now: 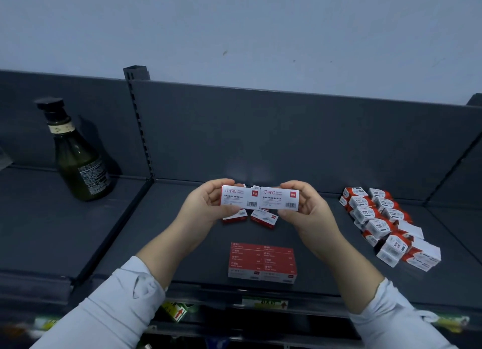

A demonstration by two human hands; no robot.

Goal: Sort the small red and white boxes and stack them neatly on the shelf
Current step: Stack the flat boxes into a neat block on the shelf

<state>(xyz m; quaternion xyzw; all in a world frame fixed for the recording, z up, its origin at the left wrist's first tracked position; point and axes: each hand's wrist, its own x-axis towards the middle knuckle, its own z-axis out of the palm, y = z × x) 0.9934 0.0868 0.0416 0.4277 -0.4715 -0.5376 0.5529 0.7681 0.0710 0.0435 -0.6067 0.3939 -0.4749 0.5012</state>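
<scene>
My left hand (206,205) pinches one white staple box (240,196) and my right hand (306,207) pinches a second white staple box (279,198). The two boxes are held end to end above the dark shelf (182,244), label sides facing me. Below them, near the shelf's front edge, stands a neat stack of staple boxes (262,261) two wide, red sides up. Behind my hands lie a few loose red and white boxes (264,218), partly hidden by the held pair.
A heap of red and white paper-clip boxes (386,223) runs along the right side of the shelf. A dark green bottle (78,155) stands on the neighbouring shelf section to the left. A slotted upright post (140,124) divides the sections. Lower shelves hold blurred goods.
</scene>
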